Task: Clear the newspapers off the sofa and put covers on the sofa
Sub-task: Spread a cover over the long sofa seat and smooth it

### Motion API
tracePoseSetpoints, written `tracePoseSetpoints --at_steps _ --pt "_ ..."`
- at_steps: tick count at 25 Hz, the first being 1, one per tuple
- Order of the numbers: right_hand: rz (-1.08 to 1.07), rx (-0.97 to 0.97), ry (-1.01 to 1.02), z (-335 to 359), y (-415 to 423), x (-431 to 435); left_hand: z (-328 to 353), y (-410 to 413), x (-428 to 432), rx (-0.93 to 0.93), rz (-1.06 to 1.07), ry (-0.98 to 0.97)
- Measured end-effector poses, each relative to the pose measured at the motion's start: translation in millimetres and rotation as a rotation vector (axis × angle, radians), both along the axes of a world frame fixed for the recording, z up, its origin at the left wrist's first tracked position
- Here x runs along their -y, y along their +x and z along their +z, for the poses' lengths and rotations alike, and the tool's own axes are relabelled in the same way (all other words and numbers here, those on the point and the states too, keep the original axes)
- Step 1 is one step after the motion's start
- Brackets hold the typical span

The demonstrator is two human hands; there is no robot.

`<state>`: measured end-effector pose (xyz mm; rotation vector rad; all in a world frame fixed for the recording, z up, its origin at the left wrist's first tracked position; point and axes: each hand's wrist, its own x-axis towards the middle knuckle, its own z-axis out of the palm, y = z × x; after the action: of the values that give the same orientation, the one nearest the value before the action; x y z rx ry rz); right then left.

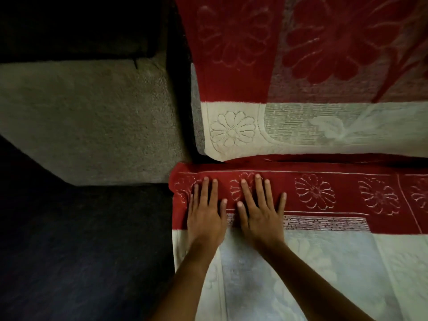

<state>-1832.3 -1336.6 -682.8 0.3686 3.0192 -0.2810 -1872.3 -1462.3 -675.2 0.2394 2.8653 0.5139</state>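
A red and cream flower-patterned cover (335, 200) lies over the sofa seat. A second cover of the same pattern (301, 89) hangs down the backrest. My left hand (206, 214) and my right hand (261, 212) lie side by side, palms down with straight fingers, pressing on the red band of the seat cover near its left edge, just in front of the crease between seat and backrest. No newspaper is in view.
The sofa's bare grey armrest (92, 117) runs along the left of the covered seat. Dark floor or fabric (81, 251) lies below the armrest. A dark gap (178, 89) separates armrest and backrest.
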Motion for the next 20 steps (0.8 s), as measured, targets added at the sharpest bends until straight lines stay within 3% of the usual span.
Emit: tracePoseSetpoints --at_steps 3,6,12,15,20 --pt "0.009 0.002 -0.019 -5 -9 -4 -11 -7 3 0.049 -0.009 0.013" --pt "0.010 0.001 -0.057 -2 -9 -8 -5 0 1 -0.043 -0.002 -0.004" --pt "-0.107 -0.030 -0.072 5 33 21 -7 68 44 -0.088 -0.077 -0.193" --pt "0.017 -0.012 -0.151 6 70 41 -5 71 63 -0.117 0.004 -0.302" --pt "-0.099 -0.080 -0.102 13 121 52 18 90 43 -0.212 -0.142 -0.193"
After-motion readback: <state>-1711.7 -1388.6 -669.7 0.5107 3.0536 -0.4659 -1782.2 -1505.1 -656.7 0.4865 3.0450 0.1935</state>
